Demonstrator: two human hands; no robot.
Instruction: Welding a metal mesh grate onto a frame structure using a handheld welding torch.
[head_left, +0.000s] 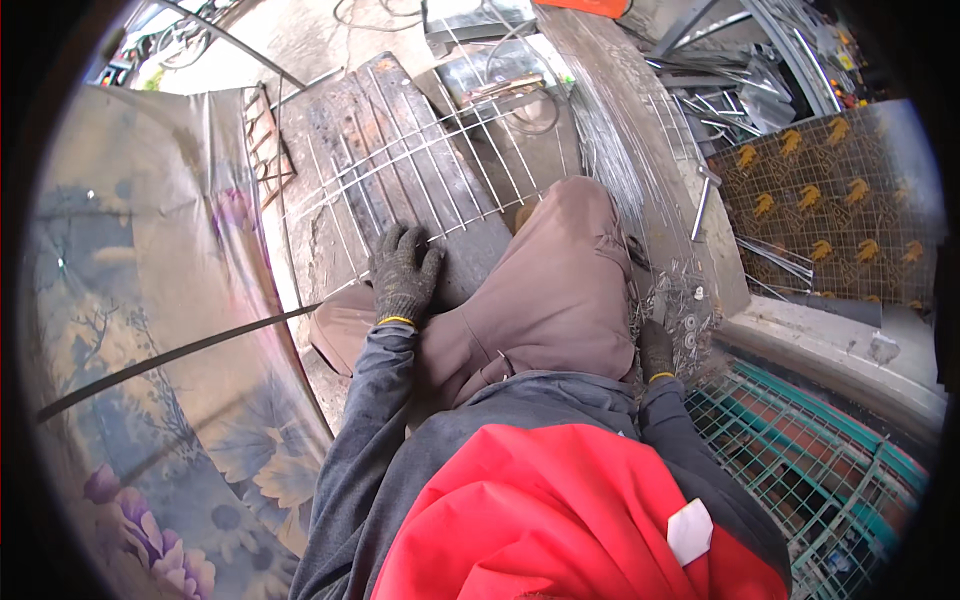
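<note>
Grey gloves cover both hands. The left hand (405,272) lies at the near edge of the wire grid (402,152), fingers slightly spread – whether they grip its rod, I cannot tell. The grid lies in front of the person, across a dark board (480,252). The right hand (656,347) hangs low beside the right thigh (570,270), near scattered metal bits (692,305); its fingers are too hidden to show their opening or any hold. A green mesh (800,465) lies behind it, to the right.
</note>
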